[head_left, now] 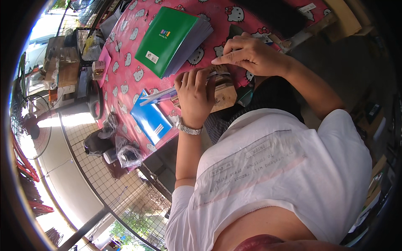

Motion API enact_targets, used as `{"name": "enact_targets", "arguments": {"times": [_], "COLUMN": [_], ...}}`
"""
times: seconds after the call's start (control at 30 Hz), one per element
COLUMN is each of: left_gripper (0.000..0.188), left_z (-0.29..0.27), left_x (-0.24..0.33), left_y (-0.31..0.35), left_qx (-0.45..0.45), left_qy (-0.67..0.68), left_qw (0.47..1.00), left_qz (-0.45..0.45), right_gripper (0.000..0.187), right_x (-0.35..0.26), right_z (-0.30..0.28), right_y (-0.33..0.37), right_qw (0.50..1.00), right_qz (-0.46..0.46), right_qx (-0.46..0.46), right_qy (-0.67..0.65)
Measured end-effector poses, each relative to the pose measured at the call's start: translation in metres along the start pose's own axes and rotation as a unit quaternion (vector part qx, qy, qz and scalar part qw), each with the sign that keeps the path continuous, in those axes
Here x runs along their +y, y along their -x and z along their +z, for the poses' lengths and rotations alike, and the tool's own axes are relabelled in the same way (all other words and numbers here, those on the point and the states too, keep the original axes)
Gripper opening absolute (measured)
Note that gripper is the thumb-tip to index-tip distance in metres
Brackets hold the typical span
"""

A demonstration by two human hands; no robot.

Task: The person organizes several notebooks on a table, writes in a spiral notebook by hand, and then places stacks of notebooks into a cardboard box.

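My left hand (194, 92), with a silver watch (189, 127) at its wrist, curls its fingers over a thin booklet with white and purple edges (158, 96). The booklet lies along a wooden block (225, 97) at the table's near edge, close to my lap. Its far side is hidden beneath my fingers. My right hand (253, 53) hovers just right of the block, index finger stretched toward it and the others loosely bent. Nothing shows in its grasp. Beyond both hands lies a stack of notebooks with a green cover (167, 39). A blue notebook (150, 119) lies left of my left wrist.
A pink patterned cloth (125, 67) covers the table. Mugs (98, 69) stand near its left edge. Bags and plastic-wrapped items (127, 154) crowd the near left corner. A dark flat object (272, 16) lies at the far right. A fan (31, 125) stands beyond the left side.
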State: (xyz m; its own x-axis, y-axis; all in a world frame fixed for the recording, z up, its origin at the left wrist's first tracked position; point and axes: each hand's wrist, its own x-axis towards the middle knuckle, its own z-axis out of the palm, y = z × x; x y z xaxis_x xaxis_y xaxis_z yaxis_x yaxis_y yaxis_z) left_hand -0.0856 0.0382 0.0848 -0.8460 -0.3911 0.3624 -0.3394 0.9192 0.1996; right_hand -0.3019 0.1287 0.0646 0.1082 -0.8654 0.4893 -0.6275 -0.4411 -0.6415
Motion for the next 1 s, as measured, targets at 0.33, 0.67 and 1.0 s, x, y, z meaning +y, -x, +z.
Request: {"name": "enact_targets", "arguments": {"times": [0.33, 0.67, 1.0], "left_gripper": [0.023, 0.022, 0.018], "left_z": [0.007, 0.011, 0.005], "left_x": [-0.003, -0.006, -0.001], "left_y": [0.009, 0.009, 0.003], "left_qx": [0.053, 0.08, 0.073], "left_qy": [0.044, 0.059, 0.072], "left_qw": [0.997, 0.995, 0.994], "left_qz": [-0.019, -0.013, -0.039], "right_gripper": [0.039, 0.041, 0.044], "right_x": [-0.004, -0.009, -0.01], "right_z": [0.005, 0.01, 0.002], "right_y": [-0.003, -0.002, -0.005], "right_qw": [0.993, 0.998, 0.993], "right_qz": [0.036, 0.033, 0.02], "right_qx": [-0.033, 0.012, -0.073], "right_qy": [-0.11, -0.043, -0.088]}}
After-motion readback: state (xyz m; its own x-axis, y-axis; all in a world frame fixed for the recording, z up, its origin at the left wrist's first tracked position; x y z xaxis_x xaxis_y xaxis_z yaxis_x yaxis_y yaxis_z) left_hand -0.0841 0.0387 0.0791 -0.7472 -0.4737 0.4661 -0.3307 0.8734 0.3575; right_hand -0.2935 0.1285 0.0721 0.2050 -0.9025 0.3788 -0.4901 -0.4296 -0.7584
